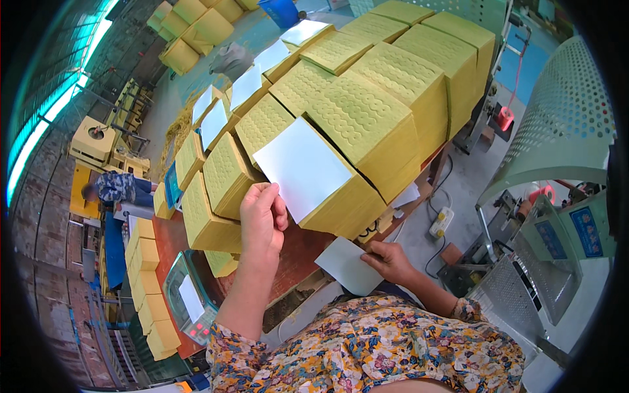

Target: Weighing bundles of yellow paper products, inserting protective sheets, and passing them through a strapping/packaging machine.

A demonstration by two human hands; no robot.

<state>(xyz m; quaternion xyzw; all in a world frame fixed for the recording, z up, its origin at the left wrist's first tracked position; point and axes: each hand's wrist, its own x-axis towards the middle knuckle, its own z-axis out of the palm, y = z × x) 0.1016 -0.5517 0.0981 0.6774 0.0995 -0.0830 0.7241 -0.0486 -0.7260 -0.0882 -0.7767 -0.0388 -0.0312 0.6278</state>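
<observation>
My left hand (pixel 262 219) is closed in a pinch at the near-left corner of a white paper sheet (pixel 303 167), which lies flat on top of a stack of yellow embossed paper (pixel 347 204). Lower down and to the right, my right hand (pixel 392 263) grips a pale sheet of paper (pixel 348 265) by its right edge, in front of my body. Whether that is one sheet or a thin pile, I cannot tell. More yellow embossed stacks (pixel 359 114) stand close together beyond my hands, and several to the far left carry white sheets (pixel 246 86) on top.
A digital scale (pixel 190 295) sits at the left on the red tabletop (pixel 169 243). To the right are a perforated metal guard (pixel 557 111) and a power strip (pixel 442 223) with cables on the floor. Another person (pixel 118 188) is far left, near machinery. Yellow bundles (pixel 203 33) are piled behind.
</observation>
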